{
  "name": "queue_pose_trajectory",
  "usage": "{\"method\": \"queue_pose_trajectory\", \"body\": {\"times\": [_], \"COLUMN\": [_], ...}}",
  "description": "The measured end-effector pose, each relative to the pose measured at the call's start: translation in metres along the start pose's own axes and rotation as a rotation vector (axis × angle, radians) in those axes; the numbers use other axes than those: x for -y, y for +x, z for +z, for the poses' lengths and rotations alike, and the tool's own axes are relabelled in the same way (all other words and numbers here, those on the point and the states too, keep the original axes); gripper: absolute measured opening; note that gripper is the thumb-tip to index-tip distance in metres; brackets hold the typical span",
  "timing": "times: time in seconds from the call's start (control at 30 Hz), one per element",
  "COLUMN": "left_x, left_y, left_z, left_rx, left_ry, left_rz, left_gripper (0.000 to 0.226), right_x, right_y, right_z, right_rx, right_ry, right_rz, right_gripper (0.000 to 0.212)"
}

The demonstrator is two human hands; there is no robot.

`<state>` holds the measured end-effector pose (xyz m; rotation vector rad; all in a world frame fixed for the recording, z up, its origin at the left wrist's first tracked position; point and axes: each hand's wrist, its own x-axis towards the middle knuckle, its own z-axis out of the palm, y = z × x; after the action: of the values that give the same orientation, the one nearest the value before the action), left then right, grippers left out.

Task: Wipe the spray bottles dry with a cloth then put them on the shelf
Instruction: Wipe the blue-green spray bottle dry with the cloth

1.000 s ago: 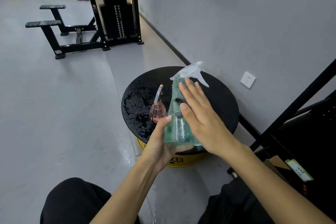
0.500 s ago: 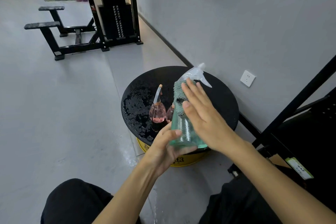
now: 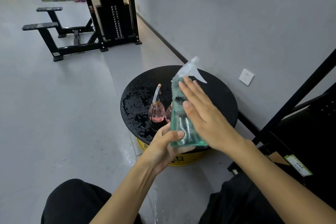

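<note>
A tall clear green spray bottle (image 3: 183,132) with a white trigger head is held tilted above the round black stand (image 3: 223,100). My left hand (image 3: 163,149) grips its base from below. My right hand (image 3: 205,114) lies flat with fingers straight against the bottle's side, pressing a grey-green cloth (image 3: 175,88) that shows beside and above the fingertips. A small pink spray bottle (image 3: 156,112) stands upright on the wet stand top, with a second pink bottle (image 3: 168,113) partly hidden behind the green one.
The stand has a yellow base (image 3: 180,159) and water drops on its left half. A black metal shelf frame (image 3: 298,114) rises at the right, against the grey wall with a socket (image 3: 246,76). A black weight machine (image 3: 111,14) and bench stand far left. Water wets the floor near my knees.
The green bottle has tipped further right and shifted slightly, my right hand sliding the cloth along its side. The second pink bottle has come into view behind it.
</note>
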<state>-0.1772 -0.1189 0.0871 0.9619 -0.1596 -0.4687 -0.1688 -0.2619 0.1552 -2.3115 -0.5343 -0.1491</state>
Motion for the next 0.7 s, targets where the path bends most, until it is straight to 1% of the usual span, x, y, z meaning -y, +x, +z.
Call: {"method": "queue_pose_trajectory", "body": {"times": [0.07, 0.23, 0.4, 0.5, 0.53, 0.7], "left_x": [0.001, 0.000, -0.001, -0.002, -0.003, -0.002], "left_y": [0.001, 0.002, 0.000, 0.003, 0.004, 0.003], "left_z": [0.001, 0.000, -0.003, -0.002, -0.001, -0.003], "left_rx": [-0.007, -0.036, -0.007, 0.038, 0.043, 0.030], "left_ry": [-0.003, -0.008, 0.005, 0.005, 0.001, -0.026], "left_rz": [0.008, 0.067, 0.058, 0.047, 0.042, 0.040], "left_gripper": [0.061, 0.052, 0.058, 0.075, 0.077, 0.072], "right_x": [0.000, 0.011, 0.011, 0.007, 0.007, 0.009], "right_y": [0.007, -0.011, -0.016, 0.003, 0.009, 0.005], "right_z": [-0.003, 0.010, 0.011, 0.004, 0.003, 0.006], "right_rx": [-0.006, 0.039, 0.051, 0.033, 0.028, 0.046], "right_ry": [0.025, -0.039, -0.073, -0.072, -0.062, -0.017], "right_rz": [0.019, -0.052, -0.095, -0.077, -0.061, -0.047], "right_gripper": [0.051, 0.052, 0.050, 0.052, 0.053, 0.053]}}
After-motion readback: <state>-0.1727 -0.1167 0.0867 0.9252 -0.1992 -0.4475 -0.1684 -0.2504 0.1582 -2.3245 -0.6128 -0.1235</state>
